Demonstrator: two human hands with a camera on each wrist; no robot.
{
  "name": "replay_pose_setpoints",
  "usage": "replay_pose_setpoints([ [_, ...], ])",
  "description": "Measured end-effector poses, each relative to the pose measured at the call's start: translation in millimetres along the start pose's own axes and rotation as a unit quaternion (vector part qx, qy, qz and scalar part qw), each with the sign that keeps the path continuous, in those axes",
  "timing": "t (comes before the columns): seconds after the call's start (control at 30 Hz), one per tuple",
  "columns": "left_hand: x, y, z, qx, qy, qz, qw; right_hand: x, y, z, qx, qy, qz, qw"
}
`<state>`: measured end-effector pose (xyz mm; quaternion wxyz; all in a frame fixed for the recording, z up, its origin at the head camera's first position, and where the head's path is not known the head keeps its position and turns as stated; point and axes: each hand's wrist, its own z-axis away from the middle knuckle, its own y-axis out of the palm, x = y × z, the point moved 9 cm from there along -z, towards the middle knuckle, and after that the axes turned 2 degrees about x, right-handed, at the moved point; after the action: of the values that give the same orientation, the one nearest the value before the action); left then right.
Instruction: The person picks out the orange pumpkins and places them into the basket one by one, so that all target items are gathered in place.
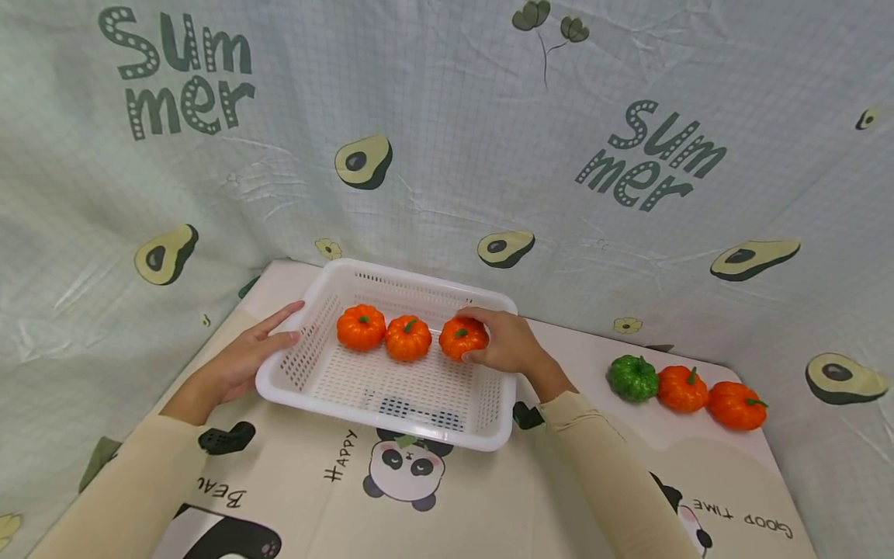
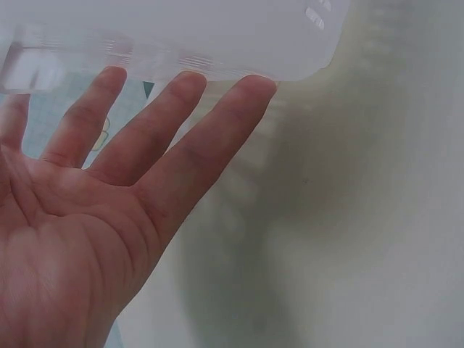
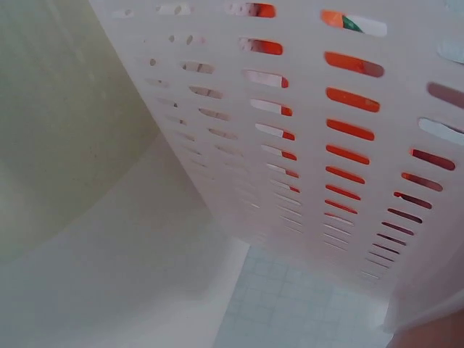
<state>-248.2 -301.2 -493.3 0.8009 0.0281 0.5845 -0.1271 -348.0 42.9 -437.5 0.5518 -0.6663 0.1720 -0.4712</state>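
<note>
A white slotted plastic basket stands on the table, with three small orange pumpkins in a row inside. My right hand reaches over the basket's right side and grips the rightmost pumpkin between thumb and fingers. The middle pumpkin and the left pumpkin sit close together. At the basket's left side, my left hand is spread. In the left wrist view its straight fingers touch the basket wall from outside. The right wrist view shows orange through the wall's slots; the gripping fingers are hidden there.
Right of the basket, a green pumpkin and two orange ones, a nearer-left pumpkin and a right-hand pumpkin, lie in a row on the table. A printed cloth hangs right behind the basket. The table cover has panda prints.
</note>
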Motion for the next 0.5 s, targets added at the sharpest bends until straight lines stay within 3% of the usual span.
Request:
replay_pose_setpoints([
  [0.5,-2.1,0.9,1.5,0.001,0.000,0.002,1.0000,-2.1,5.1,-2.8,0.012,0.006,0.033,0.999],
])
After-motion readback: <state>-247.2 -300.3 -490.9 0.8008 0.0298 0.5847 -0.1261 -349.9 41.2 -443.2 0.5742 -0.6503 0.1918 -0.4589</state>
